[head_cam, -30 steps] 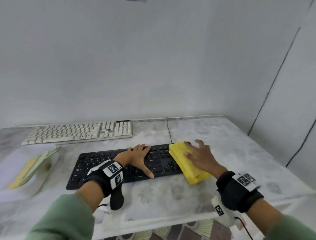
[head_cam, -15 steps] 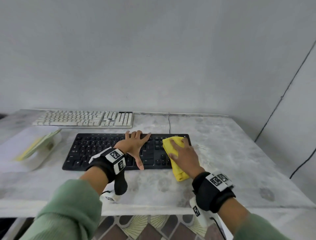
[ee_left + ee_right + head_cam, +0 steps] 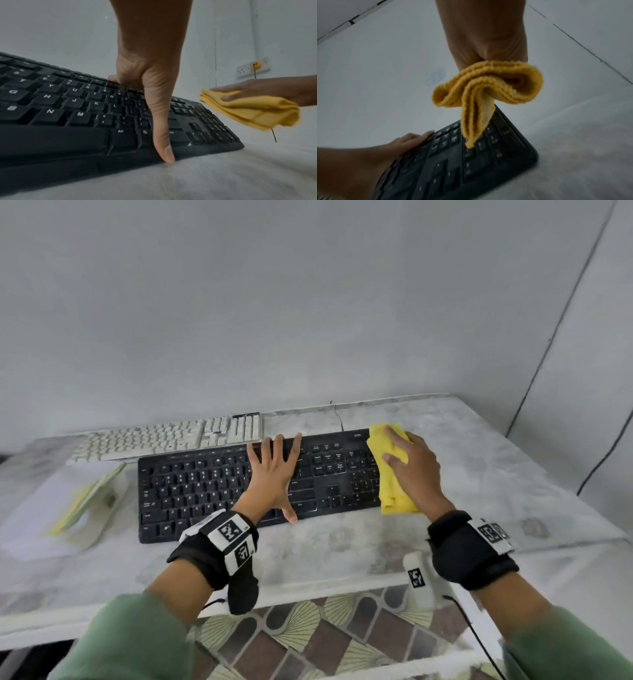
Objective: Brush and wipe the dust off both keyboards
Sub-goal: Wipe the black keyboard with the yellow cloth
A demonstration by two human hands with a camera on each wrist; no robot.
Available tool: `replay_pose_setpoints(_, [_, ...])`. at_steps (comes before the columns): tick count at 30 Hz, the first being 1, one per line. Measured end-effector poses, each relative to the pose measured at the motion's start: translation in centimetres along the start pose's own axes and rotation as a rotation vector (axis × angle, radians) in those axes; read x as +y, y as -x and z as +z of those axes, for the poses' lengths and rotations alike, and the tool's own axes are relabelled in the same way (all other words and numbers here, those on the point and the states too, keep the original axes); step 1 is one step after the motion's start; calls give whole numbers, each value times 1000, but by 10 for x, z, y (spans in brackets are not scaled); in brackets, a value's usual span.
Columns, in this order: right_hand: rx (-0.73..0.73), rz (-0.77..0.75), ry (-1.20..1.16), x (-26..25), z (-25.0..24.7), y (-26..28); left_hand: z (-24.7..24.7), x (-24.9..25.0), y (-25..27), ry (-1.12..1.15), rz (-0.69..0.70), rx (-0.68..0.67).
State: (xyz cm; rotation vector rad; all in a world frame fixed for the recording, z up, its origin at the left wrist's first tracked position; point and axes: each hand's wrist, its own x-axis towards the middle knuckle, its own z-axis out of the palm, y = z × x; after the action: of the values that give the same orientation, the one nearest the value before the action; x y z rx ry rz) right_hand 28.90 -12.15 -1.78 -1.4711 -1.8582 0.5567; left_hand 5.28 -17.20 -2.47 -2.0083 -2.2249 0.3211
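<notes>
A black keyboard [image 3: 205, 484] lies in the middle of the marble table, with a white keyboard [image 3: 164, 438] behind it on the left. My left hand [image 3: 274, 470] rests flat on the black keyboard with fingers spread, fingertips at its far edge and thumb [image 3: 163, 142] at its front edge. My right hand [image 3: 411, 470] grips a folded yellow cloth [image 3: 394, 494] over the keyboard's right end. In the right wrist view the cloth [image 3: 488, 88] hangs bunched from my palm, its low tip just over the number keys [image 3: 476, 148].
A plastic-wrapped pack [image 3: 85, 501] lies at the table's left. The black keyboard's cable [image 3: 337, 416] runs back to the wall. Bare marble table [image 3: 479, 474] spreads to the right. A wall socket [image 3: 252, 69] is on the right wall. The table's front edge is near my wrists.
My right hand has carried the yellow cloth from the near right end of the black keyboard up to its far right corner. My left hand has stayed on the keys.
</notes>
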Motion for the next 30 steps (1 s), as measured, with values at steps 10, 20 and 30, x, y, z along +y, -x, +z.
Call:
replay_pose_setpoints(10, [-20,-228,290,-35,26,-4,4,11,22,-6,-72,205])
replay_pose_setpoints(20, [88,-146,185,-24,2,-6,-3,17,30,0,-113,178])
replay_pose_setpoints(30, [-120,-270,644,-22,25,25,-2,12,22,28,-92,150])
